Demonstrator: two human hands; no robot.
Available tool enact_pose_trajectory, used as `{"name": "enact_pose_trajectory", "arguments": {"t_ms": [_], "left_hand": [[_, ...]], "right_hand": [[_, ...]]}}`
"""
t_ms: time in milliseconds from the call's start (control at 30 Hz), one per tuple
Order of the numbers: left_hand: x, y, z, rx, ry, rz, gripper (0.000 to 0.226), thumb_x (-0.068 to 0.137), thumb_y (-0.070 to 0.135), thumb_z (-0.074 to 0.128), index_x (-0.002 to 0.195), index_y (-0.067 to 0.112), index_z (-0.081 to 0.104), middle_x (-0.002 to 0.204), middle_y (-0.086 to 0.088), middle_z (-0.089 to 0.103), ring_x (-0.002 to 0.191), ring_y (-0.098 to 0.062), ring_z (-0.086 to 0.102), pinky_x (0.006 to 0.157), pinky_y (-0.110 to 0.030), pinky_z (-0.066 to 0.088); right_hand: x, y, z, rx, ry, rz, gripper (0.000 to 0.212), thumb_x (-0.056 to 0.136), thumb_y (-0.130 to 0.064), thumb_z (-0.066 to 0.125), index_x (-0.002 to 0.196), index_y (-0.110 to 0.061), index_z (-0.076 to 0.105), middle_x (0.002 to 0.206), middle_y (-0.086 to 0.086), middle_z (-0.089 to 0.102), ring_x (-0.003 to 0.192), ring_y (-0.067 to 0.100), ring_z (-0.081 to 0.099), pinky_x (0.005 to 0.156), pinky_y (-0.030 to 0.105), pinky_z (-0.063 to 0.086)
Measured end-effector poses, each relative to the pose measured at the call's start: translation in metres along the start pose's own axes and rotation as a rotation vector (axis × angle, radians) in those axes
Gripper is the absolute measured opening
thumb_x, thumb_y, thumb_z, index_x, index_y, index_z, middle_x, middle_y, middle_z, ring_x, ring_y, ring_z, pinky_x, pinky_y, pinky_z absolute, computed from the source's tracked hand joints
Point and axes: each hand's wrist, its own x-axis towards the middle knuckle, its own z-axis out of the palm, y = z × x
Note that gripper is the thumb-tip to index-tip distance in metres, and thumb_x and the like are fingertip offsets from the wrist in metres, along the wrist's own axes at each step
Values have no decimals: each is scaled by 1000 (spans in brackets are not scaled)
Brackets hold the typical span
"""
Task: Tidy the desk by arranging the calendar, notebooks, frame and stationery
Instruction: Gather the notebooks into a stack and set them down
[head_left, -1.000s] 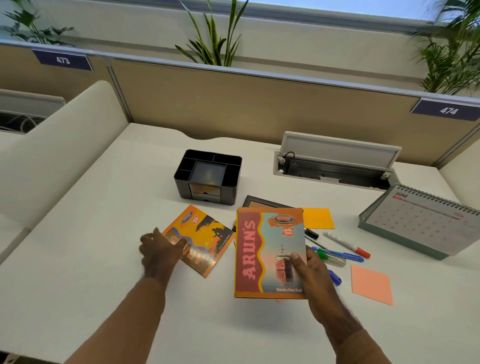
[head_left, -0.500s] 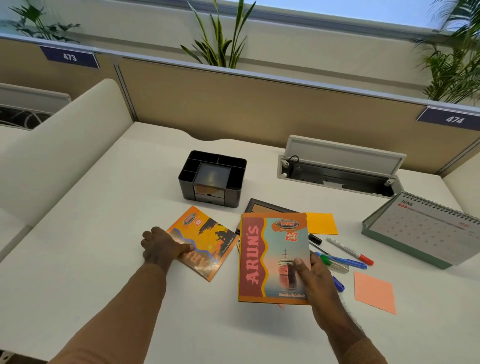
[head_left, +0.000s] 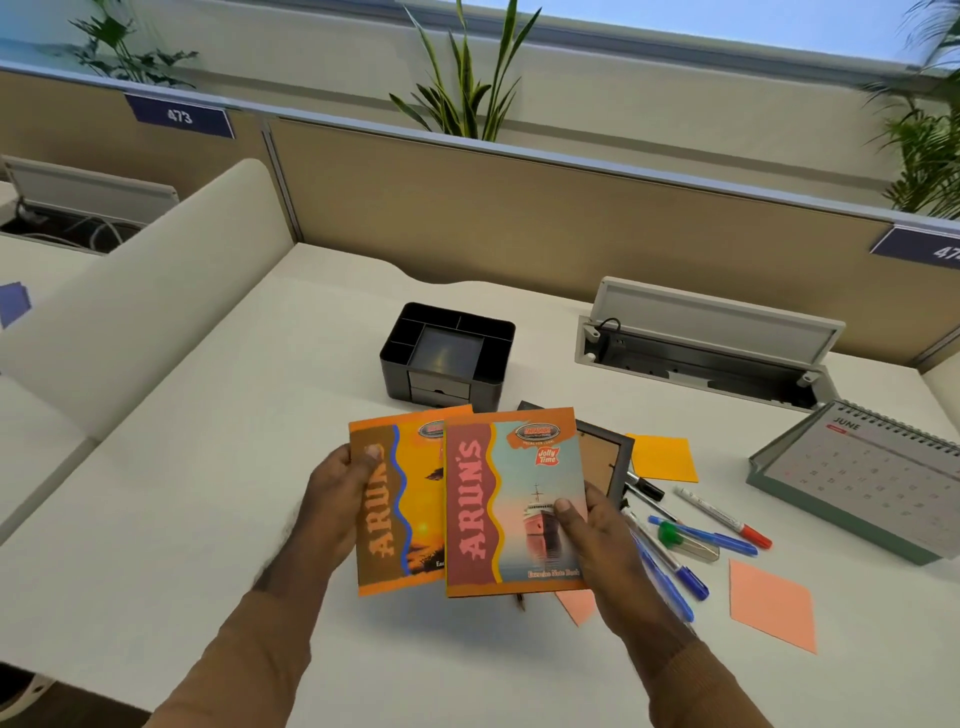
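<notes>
My left hand (head_left: 337, 504) grips the orange sunset notebook (head_left: 400, 499) by its left edge, lifted off the desk. My right hand (head_left: 602, 540) holds the ship-cover notebook (head_left: 511, 499) at its right edge; this one overlaps the orange one's right side. Behind them a dark picture frame (head_left: 605, 460) lies flat, partly hidden. Several pens and markers (head_left: 696, 535) lie scattered to the right. A desk calendar (head_left: 862, 478) showing June stands at the far right. A black desk organiser (head_left: 448, 358) sits behind the notebooks.
An orange sticky note (head_left: 662, 457) lies by the frame, and two pink notes (head_left: 771, 605) lie near the front right. An open cable tray (head_left: 706, 353) is set in the desk at the back. Partition walls close the desk at the back and left.
My left hand has picked up the orange notebook, turned it upright and brought it right, under the ship notebook's left edge. Both notebooks are now raised together.
</notes>
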Motion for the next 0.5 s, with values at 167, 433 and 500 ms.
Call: {"name": "enact_pose_trajectory", "arguments": {"t_ms": [167, 433, 500], "left_hand": [[-17, -3, 21, -114, -69, -73, 31, 98, 32, 48, 117, 10, 59, 105, -18, 71, 91, -35, 69, 83, -52, 56], [-29, -3, 34, -86, -59, -100, 35, 101, 37, 38, 112, 13, 62, 96, -13, 73, 83, -28, 71, 71, -40, 59], [-30, -4, 35, -110, -68, -118, 39, 102, 37, 36, 112, 11, 63, 98, -14, 72, 84, -28, 70, 69, -39, 60]], "right_hand": [[-2, 4, 26, -52, -53, 0, 21, 96, -31, 51, 117, -31, 54, 108, -10, 70, 92, 15, 71, 66, 30, 60], [0, 2, 39, -174, -25, -7, 11, 97, -33, 49, 104, -42, 50, 112, -7, 63, 101, 15, 65, 78, 38, 60], [-1, 1, 39, -141, -67, 17, 13, 98, -32, 48, 107, -40, 51, 106, -14, 67, 94, 15, 69, 74, 36, 61]]}}
